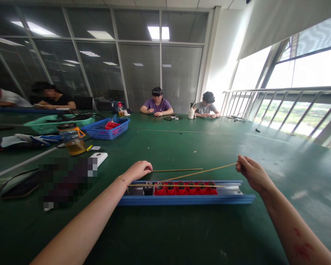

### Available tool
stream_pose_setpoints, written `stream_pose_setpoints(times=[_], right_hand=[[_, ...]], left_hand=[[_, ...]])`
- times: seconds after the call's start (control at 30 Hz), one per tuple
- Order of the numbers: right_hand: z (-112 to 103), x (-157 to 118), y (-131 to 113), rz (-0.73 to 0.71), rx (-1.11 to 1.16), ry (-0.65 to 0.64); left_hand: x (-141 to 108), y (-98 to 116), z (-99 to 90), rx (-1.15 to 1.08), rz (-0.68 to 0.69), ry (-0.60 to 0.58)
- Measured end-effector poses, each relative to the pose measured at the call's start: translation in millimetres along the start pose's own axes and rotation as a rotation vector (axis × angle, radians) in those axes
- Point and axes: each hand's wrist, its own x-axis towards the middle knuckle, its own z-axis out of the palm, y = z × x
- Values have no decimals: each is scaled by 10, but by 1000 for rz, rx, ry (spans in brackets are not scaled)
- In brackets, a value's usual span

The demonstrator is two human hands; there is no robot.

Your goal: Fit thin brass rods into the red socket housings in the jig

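My right hand (249,171) pinches one end of a thin yellowish stick (204,171), which slants down leftward to the far edge of a blue rail (187,200). My left hand (139,171) is closed over the rail's left end, its fingertips at the end of a second thin stick (178,170). That stick points right, beyond the rail. Another thin stick (220,186) runs lengthwise over the rail's channel. Inside the channel sit several red blocks with dark tops (181,190) in a row, and a black block (148,189) at their left.
To the left are a jar of amber liquid (75,143), a blue basket (107,133), a green basket (46,127), a white device (100,159) and a dark phone (20,187). Several people sit along the far side of the green table (209,143). A railing stands at right.
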Motion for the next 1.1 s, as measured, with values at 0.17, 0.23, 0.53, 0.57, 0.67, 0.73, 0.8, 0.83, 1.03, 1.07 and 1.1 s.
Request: stream_pose_setpoints(times=[0.17, 0.23, 0.53, 0.57, 0.67, 0.73, 0.8, 0.83, 1.03, 1.07, 1.1], right_hand=[[-248, 162, 124, 25, 57, 42], [-243, 195, 184, 21, -18, 31], [115, 237, 291, -51, -263, -90], [122, 241, 288, -51, -248, -83], [73, 241, 289, -16, -167, -47], [11, 226, 303, 13, -122, -52], [-41, 206, 326, 25, -104, -79], [-54, 197, 339, 27, -107, -94], [86, 174, 364, -38, -254, -114], [134, 171, 354, -56, -293, -123], [183, 166, 341, -71, -331, -143]], left_hand=[[-11, 15, -11, -6, -7, -7], [-14, 21, -16, -6, -7, -11], [-21, 49, -26, 1, -17, -22], [-21, 49, -26, 0, -15, -22], [-21, 42, -25, -1, -11, -21], [-20, 34, -21, -2, -11, -22], [-18, 30, -18, -2, -13, -21], [-18, 32, -18, -1, -15, -19], [-39, 101, -47, 7, -31, 9], [-44, 114, -53, 3, -31, 12], [-47, 122, -57, -3, -30, 11]])
